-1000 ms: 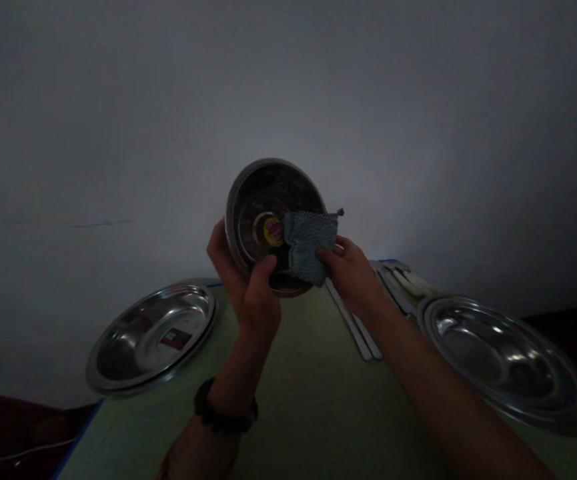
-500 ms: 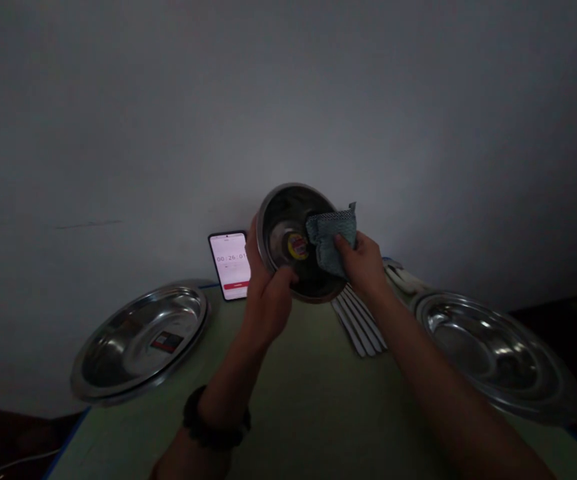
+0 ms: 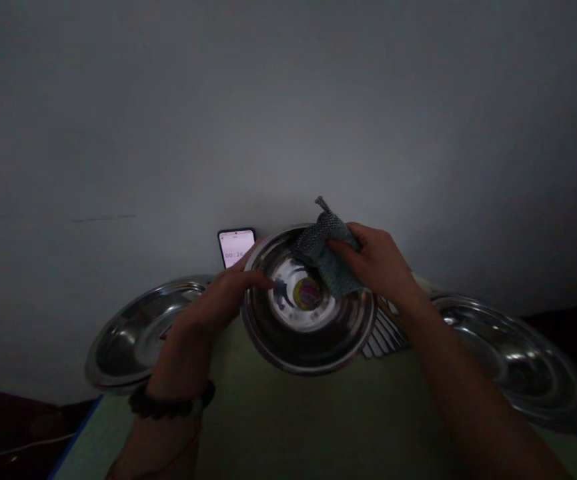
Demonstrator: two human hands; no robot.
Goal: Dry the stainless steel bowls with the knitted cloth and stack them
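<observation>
Nearest, the bracelet (image 3: 171, 403) circles the left wrist, over the surface (image 3: 288, 427); it could knock the left dish (image 3: 131, 340) if that arm swings outward.

The bowl (image 3: 301, 343) is tilted, its open side toward the wearer, apparently lifted off the surface. The left hand (image 3: 218, 300) grips its left rim, thumb inside; the other fingers are hidden. That one-sided hold looks like the weak point: a hard push on the opposite side could twist the bowl out from under the thumb, more so if the metal is damp. The right hand (image 3: 381, 263) pinches the cloth (image 3: 335, 267), which lies over the bowl's far right rim and hangs inside. Bunched there, the cloth could snag on the rim, or slip and leave fingertips rubbing metal. Rubbing across the sticker (image 3: 307, 294) could lift its edge.

The cutlery (image 3: 384, 337) lies just beside and beneath the bowl's right side, so a dropped bowl could scatter it. The right forearm passes close to the right dish (image 3: 523, 363) and could nudge it.

Farther off, the phone (image 3: 237, 245) stands near the wall (image 3: 288, 120), partly behind the left hand; a backward bump could topple it.
</observation>
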